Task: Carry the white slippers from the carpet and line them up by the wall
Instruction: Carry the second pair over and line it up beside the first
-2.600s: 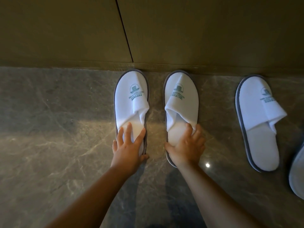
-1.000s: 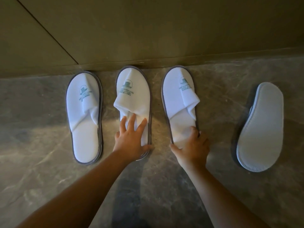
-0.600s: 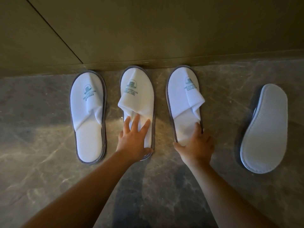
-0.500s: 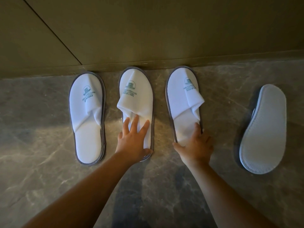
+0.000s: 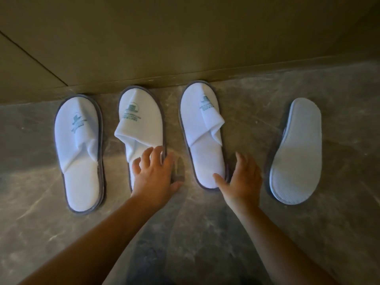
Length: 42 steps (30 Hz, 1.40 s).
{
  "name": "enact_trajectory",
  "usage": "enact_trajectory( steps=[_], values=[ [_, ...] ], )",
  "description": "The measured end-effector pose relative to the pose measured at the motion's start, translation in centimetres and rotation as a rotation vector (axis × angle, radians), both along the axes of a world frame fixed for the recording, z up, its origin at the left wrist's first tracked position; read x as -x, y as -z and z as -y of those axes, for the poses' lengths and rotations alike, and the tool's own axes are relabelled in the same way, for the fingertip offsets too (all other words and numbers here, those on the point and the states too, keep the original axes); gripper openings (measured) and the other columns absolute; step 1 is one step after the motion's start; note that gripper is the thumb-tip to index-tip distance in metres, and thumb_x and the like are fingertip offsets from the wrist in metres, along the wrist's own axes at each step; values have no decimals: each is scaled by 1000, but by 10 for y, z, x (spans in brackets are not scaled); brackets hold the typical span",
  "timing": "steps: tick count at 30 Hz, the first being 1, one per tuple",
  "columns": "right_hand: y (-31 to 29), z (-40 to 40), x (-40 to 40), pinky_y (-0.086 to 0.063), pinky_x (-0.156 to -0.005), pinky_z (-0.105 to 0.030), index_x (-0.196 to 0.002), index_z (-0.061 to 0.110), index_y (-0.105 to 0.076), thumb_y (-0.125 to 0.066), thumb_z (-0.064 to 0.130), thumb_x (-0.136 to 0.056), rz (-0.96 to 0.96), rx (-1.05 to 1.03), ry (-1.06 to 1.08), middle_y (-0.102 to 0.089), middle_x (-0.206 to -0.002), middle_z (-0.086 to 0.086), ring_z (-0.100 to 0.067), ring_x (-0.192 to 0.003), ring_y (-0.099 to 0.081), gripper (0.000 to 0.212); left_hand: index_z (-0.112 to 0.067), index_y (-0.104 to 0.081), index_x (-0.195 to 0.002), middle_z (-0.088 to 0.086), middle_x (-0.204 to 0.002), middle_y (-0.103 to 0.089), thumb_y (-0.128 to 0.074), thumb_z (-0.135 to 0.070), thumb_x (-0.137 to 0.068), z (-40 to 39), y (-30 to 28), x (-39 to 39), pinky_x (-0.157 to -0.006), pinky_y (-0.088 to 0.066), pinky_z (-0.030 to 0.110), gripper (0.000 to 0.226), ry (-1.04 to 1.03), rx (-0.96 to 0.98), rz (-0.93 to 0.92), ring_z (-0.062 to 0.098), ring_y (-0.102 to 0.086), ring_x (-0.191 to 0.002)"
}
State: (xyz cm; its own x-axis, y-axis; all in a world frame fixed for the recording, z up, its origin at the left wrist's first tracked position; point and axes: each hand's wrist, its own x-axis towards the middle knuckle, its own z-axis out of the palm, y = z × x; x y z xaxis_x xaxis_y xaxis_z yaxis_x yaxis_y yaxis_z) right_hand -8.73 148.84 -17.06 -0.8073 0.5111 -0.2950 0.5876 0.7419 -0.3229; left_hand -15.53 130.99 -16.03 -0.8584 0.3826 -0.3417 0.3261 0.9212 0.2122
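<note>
Four slippers on marble floor (image 5: 205, 243). Three upright, toes at 12 o'clock against wall (image 5: 185, 38): left slipper (image 5: 79, 153), middle slipper (image 5: 141, 122), right slipper (image 5: 202, 136). Left hand (image 5: 155, 175) spread over middle heel. Right hand (image 5: 242, 179) spread, thumb touching right heel. Fourth slipper (image 5: 296, 151) sole-up at 3 o'clock.

Four slippers in a row on the floor along the wall base, two hands at the near ends of the middle pair.

Leftmost white terry slipper with grey edging (image 5: 79, 153) lies toe to the olive panelled wall (image 5: 185, 38), on the grey veined marble floor (image 5: 195, 233). Just right of it, second white slipper with folded strap (image 5: 141, 128), toe at the wall; left hand (image 5: 156, 173) spread over its heel and right edge. Next right, third white slipper (image 5: 202, 132), toe touching the wall; right hand (image 5: 242, 177) just beside its heel, on the right. Well apart to the right, fourth pale slipper lying sole-up (image 5: 296, 151), further from the wall, tilted.
</note>
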Motion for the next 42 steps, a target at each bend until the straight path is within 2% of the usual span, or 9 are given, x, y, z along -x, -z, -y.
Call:
enact_trajectory(
  steps=[6, 11, 16, 23, 28, 32, 36, 38, 42],
  values=[
    [4, -75, -41, -23, -107, -57, -139, 13, -19, -72, 42, -67, 147, -177, 229, -16, -150, -25, -43, -134, -19, 93, -26, -8, -142, 9, -156, -2, -51, -57, -77, -63, 12, -6, -114, -14, 49, 84, 230, -18, 82, 33, -2, -142],
    [12, -106, -58, -30, -105, -56, -141, 17, -4, -73, 43, -66, 237, -84, 286, -6, -152, -22, -42, -137, -13, 106, -25, -4, -142, 9, -156, 4, -52, -54, -79, -77, 27, -12, -115, -10, 47, 84, 286, 26, 148, 30, 3, -142],
    [3, -112, -60, -36, -102, -44, -136, 10, -27, -69, 26, -71, -18, 34, 221, -32, -143, -20, -37, -130, -31, 80, -25, -4, -142, 8, -155, 5, -50, -55, -79, -82, 22, -11, -115, -10, 49, 83, 278, 73, 140, 32, 5, -142],
    [-42, -142, -62, -40, -75, -27, -113, 2, -56, -56, 9, -83, -355, 19, 254, -65, -109, -21, -33, -98, -62, 30, -21, -24, -138, 11, -152, -18, -59, -43, -78, -143, -14, -5, -113, -16, 50, 73, 243, -254, 119, 33, -12, -139],
    [-98, -178, -64, -36, -75, -20, -104, 2, -60, -48, 11, -87, -529, 64, 252, -66, -100, -14, -20, -90, -57, 23, -33, -12, -139, 9, -154, -11, -63, -35, -77, -195, -54, -1, -111, -17, 51, 80, 268, -516, 31, 32, -9, -140],
    [-135, -188, -57, -36, -75, -16, -100, 6, -63, -40, 18, -79, -618, 139, 204, -59, -94, 2, -13, -91, -53, 34, -26, -18, -139, 9, -152, -22, -60, -36, -80, -218, -75, -6, -110, -18, 37, 73, 335, -549, 145, 28, -20, -137],
    [-144, -185, -44, -43, -86, -27, -100, 2, -63, -49, 5, -84, -650, 162, 92, -65, -102, -13, -24, -97, -57, 22, -16, -53, -108, 11, -104, -64, -57, -34, -83, -220, -76, -19, -71, -35, 24, 31, 273, -528, 335, 25, -55, -91],
    [-138, -182, -38, -44, -92, -38, -111, 4, -57, -56, 5, -83, -661, 130, 129, -60, -113, -18, -28, -108, -53, 28, -17, -51, -80, 0, -70, -56, -61, -30, -80, -220, -74, -24, -56, -24, 23, 16, 159, -574, 327, 21, -49, -69],
    [-108, -163, -39, -35, -103, -41, -137, 11, -26, -67, 29, -76, -493, 251, 441, -36, -142, -15, -27, -129, -36, 76, -16, -50, -68, 3, -66, -55, -64, -21, -78, -224, -69, -26, -59, -36, 28, 18, -241, -754, 404, 26, -54, -70]
  ],
)
